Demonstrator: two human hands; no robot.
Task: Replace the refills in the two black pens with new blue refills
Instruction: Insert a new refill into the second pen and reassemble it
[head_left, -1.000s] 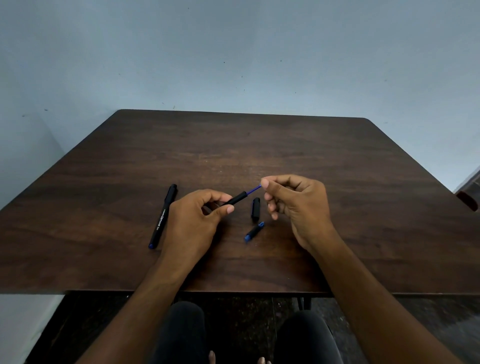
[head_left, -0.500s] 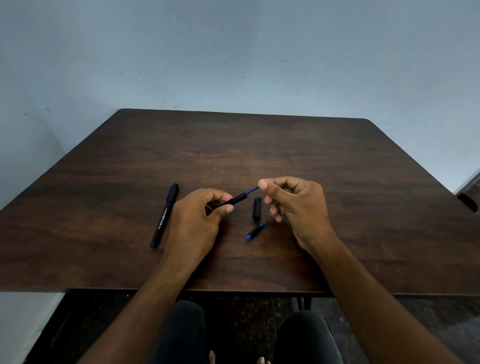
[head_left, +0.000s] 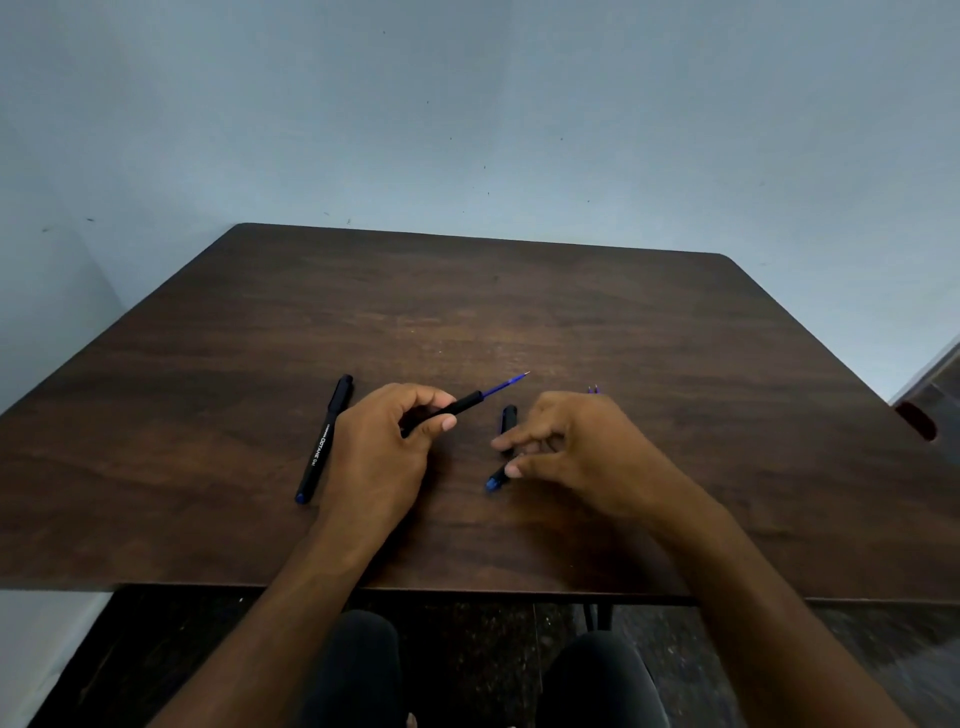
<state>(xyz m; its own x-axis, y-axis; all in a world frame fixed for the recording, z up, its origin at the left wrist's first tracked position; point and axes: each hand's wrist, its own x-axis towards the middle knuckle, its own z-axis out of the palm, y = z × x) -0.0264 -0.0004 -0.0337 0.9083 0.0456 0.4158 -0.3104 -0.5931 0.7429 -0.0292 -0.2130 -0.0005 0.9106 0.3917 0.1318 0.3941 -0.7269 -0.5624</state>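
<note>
My left hand (head_left: 382, 452) grips a black pen barrel (head_left: 457, 408) with a blue refill (head_left: 506, 385) sticking out of its far end, tip pointing up and right. My right hand (head_left: 576, 452) hovers low over the table, fingers apart, thumb and forefinger right at a small black piece with a blue end (head_left: 496, 480). A black pen cap (head_left: 508, 420) lies just beyond the fingers. A second black pen (head_left: 324, 439), capped, lies left of my left hand. Tips of spare blue refills (head_left: 593, 388) peek out behind my right hand.
The dark wooden table (head_left: 675, 364) stands against a pale blue wall. A dark red object (head_left: 917, 421) sits past the table's right edge. My knees show below the near edge.
My right hand let go of the refill tip and dropped toward the small blue-ended piece on the table. My left hand kept hold of the barrel.
</note>
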